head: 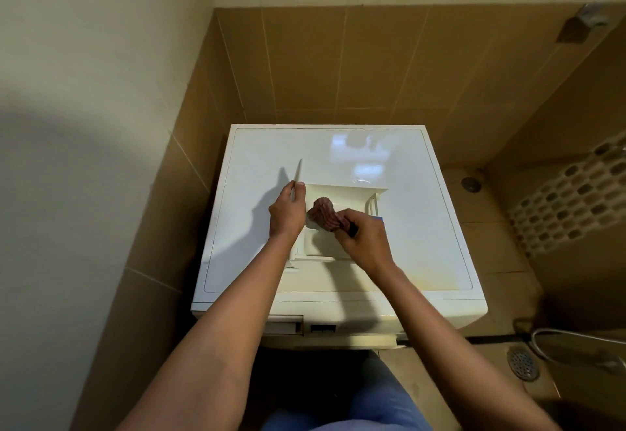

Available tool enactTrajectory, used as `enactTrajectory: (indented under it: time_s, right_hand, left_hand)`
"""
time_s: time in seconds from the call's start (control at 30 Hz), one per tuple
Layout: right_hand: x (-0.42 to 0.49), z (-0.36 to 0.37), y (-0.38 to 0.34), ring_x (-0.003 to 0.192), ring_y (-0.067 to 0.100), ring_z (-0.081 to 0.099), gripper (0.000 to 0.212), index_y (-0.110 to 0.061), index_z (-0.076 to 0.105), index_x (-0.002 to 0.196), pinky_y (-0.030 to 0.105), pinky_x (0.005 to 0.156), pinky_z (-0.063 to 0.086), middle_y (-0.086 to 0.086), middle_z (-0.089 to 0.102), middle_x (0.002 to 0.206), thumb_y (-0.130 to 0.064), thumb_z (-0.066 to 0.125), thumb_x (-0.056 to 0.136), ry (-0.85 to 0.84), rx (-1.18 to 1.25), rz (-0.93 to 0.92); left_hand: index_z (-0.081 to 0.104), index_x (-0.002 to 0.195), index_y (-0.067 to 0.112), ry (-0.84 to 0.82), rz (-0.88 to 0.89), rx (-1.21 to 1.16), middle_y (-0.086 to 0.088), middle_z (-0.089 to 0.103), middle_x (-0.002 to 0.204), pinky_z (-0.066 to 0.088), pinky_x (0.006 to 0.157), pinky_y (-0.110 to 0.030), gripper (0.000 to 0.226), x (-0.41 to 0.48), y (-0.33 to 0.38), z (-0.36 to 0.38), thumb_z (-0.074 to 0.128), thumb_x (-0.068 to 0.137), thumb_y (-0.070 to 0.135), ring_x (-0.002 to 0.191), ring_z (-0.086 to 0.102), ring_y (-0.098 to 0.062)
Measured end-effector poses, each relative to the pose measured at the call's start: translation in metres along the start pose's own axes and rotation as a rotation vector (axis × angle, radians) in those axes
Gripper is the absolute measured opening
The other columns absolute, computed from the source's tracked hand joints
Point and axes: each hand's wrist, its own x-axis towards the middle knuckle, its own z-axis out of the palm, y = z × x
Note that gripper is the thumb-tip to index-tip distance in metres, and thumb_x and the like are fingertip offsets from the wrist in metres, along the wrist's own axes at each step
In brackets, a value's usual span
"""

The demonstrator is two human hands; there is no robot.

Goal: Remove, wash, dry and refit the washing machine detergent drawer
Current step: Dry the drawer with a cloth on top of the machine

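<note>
The left hand [287, 210] curls round the left edge of the detergent drawer [345, 195], which lies flat on top of the washing machine [264, 156]. At that hand's 3 o'clock a reddish cloth [323, 215] sits inside the drawer, gripped by the right hand [364, 237] at the cloth's 4 o'clock.

Head view, steeply down, close.
</note>
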Motion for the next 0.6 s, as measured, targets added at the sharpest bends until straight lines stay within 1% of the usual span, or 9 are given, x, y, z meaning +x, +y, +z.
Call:
enactTrajectory:
  time_s: [0.07,0.13,0.2,0.23,0.3,0.37,0.43,0.53,0.6]
  right_hand:
    - [-0.021,0.004,-0.004,0.071,0.021,0.056,0.013,-0.008,0.065,0.082,0.031,0.062,0.039,0.004,0.063,0.074,0.000,0.059,0.074,0.036,-0.191,-0.061]
    - [-0.038,0.016,-0.006,0.098,0.028,0.058,0.020,-0.011,0.064,0.100,0.037,0.084,0.044,0.008,0.065,0.099,-0.015,0.055,0.082,-0.199,-0.385,-0.079]
    - [-0.049,0.028,-0.007,0.124,0.026,0.046,0.050,-0.013,0.050,0.132,0.042,0.113,0.024,0.009,0.056,0.128,-0.033,0.051,0.087,-0.446,-0.508,-0.032]
    - [-0.049,0.031,-0.007,0.130,0.025,0.041,0.060,-0.013,0.040,0.141,0.042,0.117,0.018,0.009,0.052,0.135,-0.037,0.051,0.087,-0.492,-0.541,-0.020]
    - [-0.038,0.032,-0.009,0.127,0.026,0.045,0.063,-0.012,0.037,0.141,0.038,0.113,0.026,0.010,0.052,0.136,-0.040,0.053,0.087,-0.537,-0.599,-0.035]
    - [-0.023,0.031,-0.012,0.114,0.029,0.055,0.050,-0.012,0.047,0.130,0.035,0.095,0.041,0.011,0.059,0.126,-0.037,0.056,0.087,-0.619,-0.631,-0.036]
    - [-0.010,0.032,-0.016,0.106,0.029,0.058,0.037,-0.012,0.054,0.120,0.033,0.081,0.046,0.011,0.062,0.117,-0.031,0.057,0.088,-0.688,-0.652,-0.024]
    - [-0.002,0.037,-0.018,0.099,0.029,0.061,0.026,-0.011,0.064,0.112,0.032,0.078,0.048,0.011,0.066,0.108,-0.017,0.053,0.090,-0.646,-0.673,-0.058]
    - [-0.002,0.039,-0.015,0.093,0.030,0.063,0.024,-0.011,0.069,0.106,0.035,0.079,0.053,0.013,0.068,0.101,-0.016,0.052,0.091,-0.583,-0.634,-0.076]
  left_hand:
    - [0.050,0.138,0.029,0.002,0.003,-0.015,0.001,0.057,0.130,0.034,0.085,-0.025,0.048,-0.001,0.000,0.000,0.037,0.098,0.052,0.117,0.052,-0.022]
    - [0.052,0.135,0.028,-0.002,0.017,-0.023,0.003,0.058,0.120,0.034,0.083,-0.026,0.046,-0.002,-0.001,0.001,0.037,0.098,0.052,0.110,0.054,-0.020]
    - [0.051,0.136,0.028,-0.004,0.026,-0.019,0.001,0.058,0.124,0.035,0.084,-0.027,0.048,-0.001,-0.002,0.001,0.037,0.098,0.052,0.114,0.053,-0.021]
    - [0.050,0.138,0.028,-0.005,0.027,-0.017,0.000,0.057,0.130,0.034,0.086,-0.027,0.049,0.000,-0.003,0.001,0.037,0.098,0.052,0.117,0.052,-0.021]
    - [0.048,0.140,0.028,-0.015,0.029,-0.020,-0.001,0.055,0.135,0.034,0.086,-0.027,0.051,0.000,-0.004,0.002,0.036,0.098,0.054,0.111,0.051,-0.016]
    - [0.045,0.143,0.029,-0.031,0.033,-0.019,0.000,0.055,0.135,0.034,0.085,-0.026,0.053,0.000,-0.006,0.002,0.035,0.097,0.055,0.101,0.047,-0.010]
    - [0.044,0.144,0.030,-0.039,0.029,-0.005,0.000,0.055,0.134,0.037,0.081,-0.025,0.054,0.001,-0.006,0.001,0.035,0.097,0.056,0.097,0.047,-0.008]
    - [0.046,0.142,0.029,-0.031,0.028,0.010,0.001,0.057,0.131,0.037,0.077,-0.022,0.054,0.000,-0.004,0.000,0.035,0.097,0.056,0.093,0.049,-0.008]
    - [0.046,0.141,0.027,-0.031,0.041,0.002,0.002,0.057,0.128,0.036,0.083,-0.025,0.056,-0.001,-0.003,0.000,0.040,0.095,0.058,0.103,0.052,-0.013]
